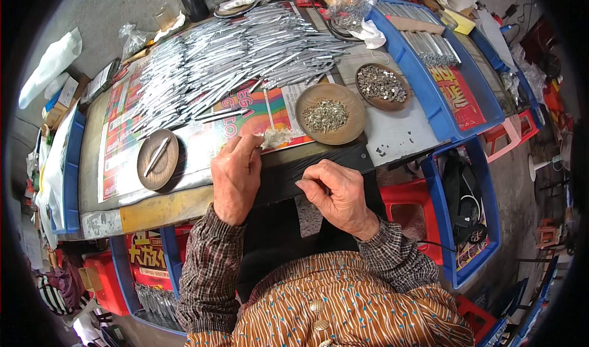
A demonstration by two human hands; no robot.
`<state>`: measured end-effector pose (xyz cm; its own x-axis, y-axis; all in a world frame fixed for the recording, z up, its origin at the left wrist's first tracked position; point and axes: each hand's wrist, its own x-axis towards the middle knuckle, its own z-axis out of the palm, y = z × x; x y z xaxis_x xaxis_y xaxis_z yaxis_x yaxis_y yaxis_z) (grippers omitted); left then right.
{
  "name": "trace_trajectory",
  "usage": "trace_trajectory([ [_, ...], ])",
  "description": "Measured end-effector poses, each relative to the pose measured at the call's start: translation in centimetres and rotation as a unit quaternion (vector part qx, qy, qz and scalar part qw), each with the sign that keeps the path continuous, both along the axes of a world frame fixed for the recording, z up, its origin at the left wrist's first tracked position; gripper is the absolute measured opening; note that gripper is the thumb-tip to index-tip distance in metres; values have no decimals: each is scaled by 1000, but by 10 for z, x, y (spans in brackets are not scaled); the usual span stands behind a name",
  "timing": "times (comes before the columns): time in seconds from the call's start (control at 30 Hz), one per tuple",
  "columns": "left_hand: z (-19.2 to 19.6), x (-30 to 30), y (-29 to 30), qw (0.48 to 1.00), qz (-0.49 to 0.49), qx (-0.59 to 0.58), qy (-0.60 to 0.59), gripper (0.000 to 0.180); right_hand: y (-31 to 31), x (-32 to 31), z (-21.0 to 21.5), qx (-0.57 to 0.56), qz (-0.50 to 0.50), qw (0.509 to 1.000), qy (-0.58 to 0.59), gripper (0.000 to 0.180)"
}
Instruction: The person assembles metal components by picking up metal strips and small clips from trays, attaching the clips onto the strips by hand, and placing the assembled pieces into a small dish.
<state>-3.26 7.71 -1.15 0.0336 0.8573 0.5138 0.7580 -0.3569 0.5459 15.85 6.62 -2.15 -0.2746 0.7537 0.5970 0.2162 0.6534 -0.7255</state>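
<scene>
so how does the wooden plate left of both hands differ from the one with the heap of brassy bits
The left plate looks smaller; the middle plate looks wider.
The left plate holds only one or two slim silvery rods; the middle plate holds a heap of small brassy pieces.
Both are brown, wood-look and on the table.

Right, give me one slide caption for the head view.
Left hand and right hand near a dish of small bits, silver rods heaped beyond.
</scene>
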Motion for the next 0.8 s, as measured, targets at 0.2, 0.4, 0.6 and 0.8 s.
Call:
trace_trajectory([
  [0.2,0,0,-1,1000,6,-7,26,16,1,0,-1,7,1,1000,-3,12],
  [0.4,0,0,-2,999,5,-8,36,16,0,2,0,-10,4,1000,-27,16],
  [0.6,-1,2,-3,999,7,-1,33,15,-1,3,-1,-9,4,1000,-23,16],
  [0.8,-3,2,-3,999,10,3,36,15,-1,2,-1,-7,3,1000,-22,16],
])
